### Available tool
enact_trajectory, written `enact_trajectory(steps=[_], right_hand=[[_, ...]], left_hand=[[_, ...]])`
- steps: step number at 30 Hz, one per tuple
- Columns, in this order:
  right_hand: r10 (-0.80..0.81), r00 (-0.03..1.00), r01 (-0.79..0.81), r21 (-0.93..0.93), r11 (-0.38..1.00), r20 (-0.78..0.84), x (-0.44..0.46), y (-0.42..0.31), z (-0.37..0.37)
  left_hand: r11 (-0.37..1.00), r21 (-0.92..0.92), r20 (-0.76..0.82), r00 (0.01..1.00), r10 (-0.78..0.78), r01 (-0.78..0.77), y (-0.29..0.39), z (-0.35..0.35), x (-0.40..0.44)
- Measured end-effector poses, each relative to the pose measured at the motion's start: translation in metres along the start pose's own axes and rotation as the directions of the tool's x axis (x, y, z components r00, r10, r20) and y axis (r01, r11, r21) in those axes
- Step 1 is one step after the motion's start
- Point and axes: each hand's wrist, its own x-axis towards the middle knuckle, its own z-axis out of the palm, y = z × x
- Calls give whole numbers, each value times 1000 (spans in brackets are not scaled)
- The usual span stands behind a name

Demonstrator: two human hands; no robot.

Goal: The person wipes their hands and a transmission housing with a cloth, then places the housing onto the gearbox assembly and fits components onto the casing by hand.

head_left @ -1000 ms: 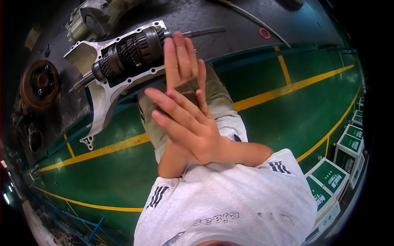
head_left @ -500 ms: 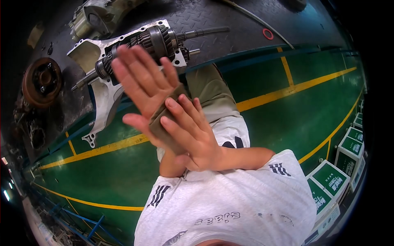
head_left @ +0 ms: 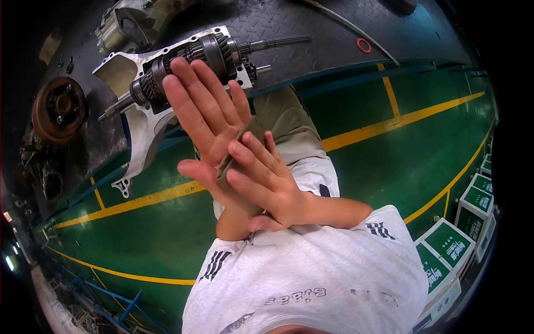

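Observation:
My left hand [head_left: 208, 119] is turned palm up, its fingers stretched out and its thumb apart. Across it lies my right hand [head_left: 267, 181], palm down, fingers slightly spread. Between the two palms is a folded olive-brown cloth [head_left: 224, 166], pressed by the right hand against the left palm; most of it is hidden. Beyond the left fingertips, a metal gearbox housing half [head_left: 130, 69] rests on the bench with a gear shaft assembly [head_left: 214, 54] in it. The left fingers cover part of these gears from my view.
A rusty round drum [head_left: 58, 110] lies on the dark metal bench [head_left: 311, 61] at left. Another metal casing [head_left: 125, 30] stands at the back. A red ring [head_left: 364, 45] and a thin hose [head_left: 356, 28] are at right. Green-and-white boxes [head_left: 445, 245] stand on the floor.
My left hand has shifted a little to the right. The right hand has slid over the left palm, and less of the cloth shows now. The gearbox parts have stayed put.

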Motion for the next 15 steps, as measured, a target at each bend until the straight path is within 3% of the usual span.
enact_trajectory(steps=[1,3,5,11,14,15], right_hand=[[-30,999,29,23,999,33,0,0,0],[14,1000,-16,58,998,25,-1,-1,1],[88,995,-83,107,991,-42,-3,0,7],[76,994,-61,180,982,-83,-6,8,14],[102,991,-81,216,973,-90,-1,11,11],[110,990,-88,214,973,-91,3,12,8]], left_hand=[[1000,-28,17,1000,1,-1,0,1,0],[995,93,-35,998,47,-44,-2,5,-1],[996,80,-15,999,29,-28,-2,4,-2],[994,109,10,1000,-10,9,-7,3,-4],[999,51,33,999,1,-3,-11,4,-5],[996,-85,2,1000,25,-25,-15,9,-8]])
